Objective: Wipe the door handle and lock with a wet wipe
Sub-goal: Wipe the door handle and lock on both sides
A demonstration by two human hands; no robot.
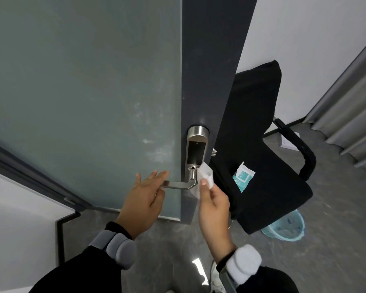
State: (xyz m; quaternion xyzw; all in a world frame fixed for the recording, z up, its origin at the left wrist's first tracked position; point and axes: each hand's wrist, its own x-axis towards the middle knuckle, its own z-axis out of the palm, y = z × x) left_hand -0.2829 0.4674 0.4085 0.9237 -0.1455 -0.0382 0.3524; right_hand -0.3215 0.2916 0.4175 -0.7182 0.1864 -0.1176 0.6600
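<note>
Head view looks down at a door (82, 92) with a silver lock (197, 149) and its lever handle (176, 184) below. The right hand (213, 206) pinches a white wet wipe (204, 179) between thumb and fingers, held just right of the handle's pivot and at the lock's lower end; whether it touches the metal I cannot tell. The left hand (146, 197) is open, fingers spread, at the handle's free end, gripping nothing. Right of the lock, a torn wipe packet (242, 176) lies on a black chair (262, 166), so the wipe is already unpacked. Judging by this, wiping is only starting: the lock's dark panel and the lever's length look unreached.
</note>
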